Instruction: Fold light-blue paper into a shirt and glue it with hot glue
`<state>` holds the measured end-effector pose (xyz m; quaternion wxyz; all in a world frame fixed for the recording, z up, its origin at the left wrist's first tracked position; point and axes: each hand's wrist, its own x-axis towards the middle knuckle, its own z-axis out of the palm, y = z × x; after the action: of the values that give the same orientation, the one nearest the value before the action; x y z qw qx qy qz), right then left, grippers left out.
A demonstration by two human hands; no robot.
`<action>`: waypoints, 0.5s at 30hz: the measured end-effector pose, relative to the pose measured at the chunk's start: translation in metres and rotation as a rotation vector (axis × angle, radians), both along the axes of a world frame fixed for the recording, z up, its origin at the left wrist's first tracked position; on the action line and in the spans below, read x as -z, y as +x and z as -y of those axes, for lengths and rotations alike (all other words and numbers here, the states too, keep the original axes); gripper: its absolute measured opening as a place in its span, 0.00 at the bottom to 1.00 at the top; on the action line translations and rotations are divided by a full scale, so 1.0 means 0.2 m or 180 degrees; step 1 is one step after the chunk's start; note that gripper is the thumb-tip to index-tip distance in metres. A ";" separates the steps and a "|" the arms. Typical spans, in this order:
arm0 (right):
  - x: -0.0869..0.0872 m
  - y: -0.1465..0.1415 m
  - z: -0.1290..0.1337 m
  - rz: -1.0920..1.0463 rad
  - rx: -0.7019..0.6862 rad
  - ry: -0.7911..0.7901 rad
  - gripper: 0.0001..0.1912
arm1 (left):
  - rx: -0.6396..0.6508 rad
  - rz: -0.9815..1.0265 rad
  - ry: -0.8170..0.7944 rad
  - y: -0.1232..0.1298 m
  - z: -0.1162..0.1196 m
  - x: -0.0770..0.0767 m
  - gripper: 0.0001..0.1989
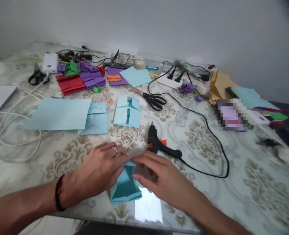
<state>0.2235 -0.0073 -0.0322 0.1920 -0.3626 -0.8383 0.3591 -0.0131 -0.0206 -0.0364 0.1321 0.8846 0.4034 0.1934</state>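
A folded light blue paper piece (pixel 126 184) lies near the table's front edge, its lower end partly raised and open. My left hand (pixel 99 168), with a ring and a dark bracelet, is closed on its upper left side. At its upper right edge, my right hand (pixel 159 176) pinches the paper between fingers and thumb. Both hands' fingertips meet at the top of the piece. Beyond them rests another folded blue piece (pixel 121 112) with a slit centre. A flat blue sheet (pixel 58 114) overlaps a further folded piece (pixel 100 120) at the left.
A black glue gun (pixel 165 147) lies right of centre, its cord looping rightward. Black scissors (pixel 154 101), a clear ruler (pixel 183 114) and a white power strip (pixel 170 81) are behind. Red folded paper (pixel 70 85) sits back left; white cable (pixel 19 160) coils left.
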 end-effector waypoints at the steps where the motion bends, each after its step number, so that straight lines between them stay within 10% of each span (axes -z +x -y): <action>1: 0.00 0.00 0.00 -0.0044 -0.0013 0.0020 0.14 | 0.0006 0.0024 0.0019 0.00 0.00 0.00 0.07; 15: -0.02 -0.01 0.00 -0.0464 0.0168 0.0243 0.04 | 0.0174 0.0395 0.0086 0.01 0.01 -0.04 0.09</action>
<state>0.2217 -0.0073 -0.0292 0.2756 -0.3499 -0.8253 0.3471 -0.0105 -0.0221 -0.0294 0.1502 0.8832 0.3675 0.2496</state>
